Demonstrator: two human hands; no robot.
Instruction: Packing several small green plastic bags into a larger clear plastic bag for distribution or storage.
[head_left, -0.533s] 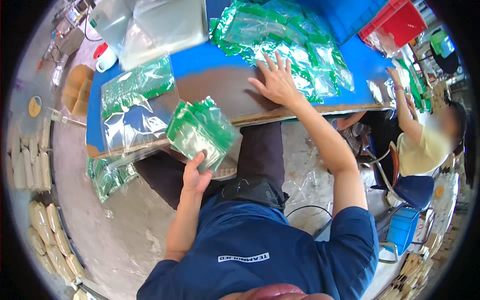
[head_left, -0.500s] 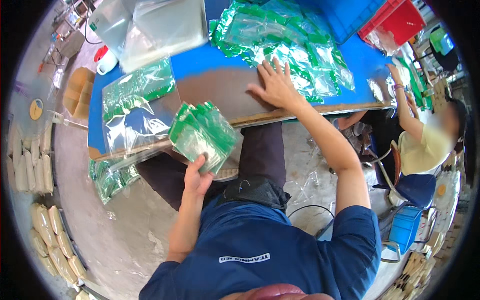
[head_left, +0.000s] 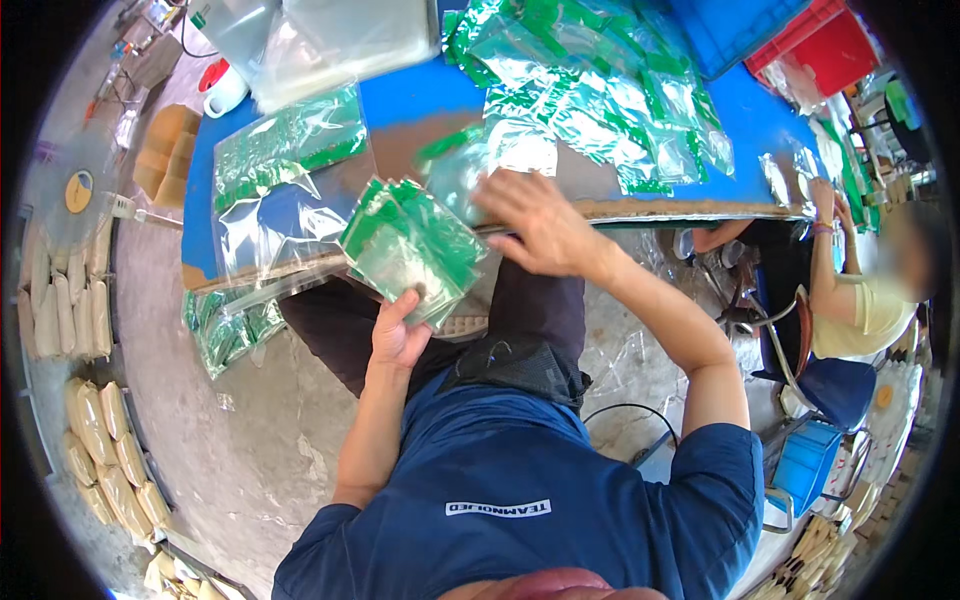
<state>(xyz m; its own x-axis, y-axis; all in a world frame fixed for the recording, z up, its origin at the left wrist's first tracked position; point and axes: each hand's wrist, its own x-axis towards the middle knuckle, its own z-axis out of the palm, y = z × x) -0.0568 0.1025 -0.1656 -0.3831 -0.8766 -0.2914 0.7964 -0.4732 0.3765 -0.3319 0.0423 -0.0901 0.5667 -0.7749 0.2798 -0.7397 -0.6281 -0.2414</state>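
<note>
My left hand [head_left: 398, 335] is closed on the lower edge of a fanned stack of green-and-clear plastic packets [head_left: 415, 250], above my lap at the table's front edge. My right hand [head_left: 540, 222] is just right of that stack, its fingers bent around the edge of one clear packet with a green end [head_left: 455, 168], blurred by motion. Behind it spreads a large heap of similar shiny packets [head_left: 600, 95]. On the left of the table lies a large clear bag [head_left: 290, 160] with several green packets inside, its loose end drooping toward the front edge.
A stack of clear plastic sheets [head_left: 350, 45] and a white mug [head_left: 226, 92] stand at the back left. Blue [head_left: 735, 30] and red [head_left: 830, 50] bins are at the back right. A person in a yellow shirt [head_left: 870, 315] sits at the right. Another bundle [head_left: 235, 335] hangs below the table edge.
My right hand has come off the heap toward me and left, bringing a packet near the stack. My left hand keeps its hold on the stack, nearly in place.
</note>
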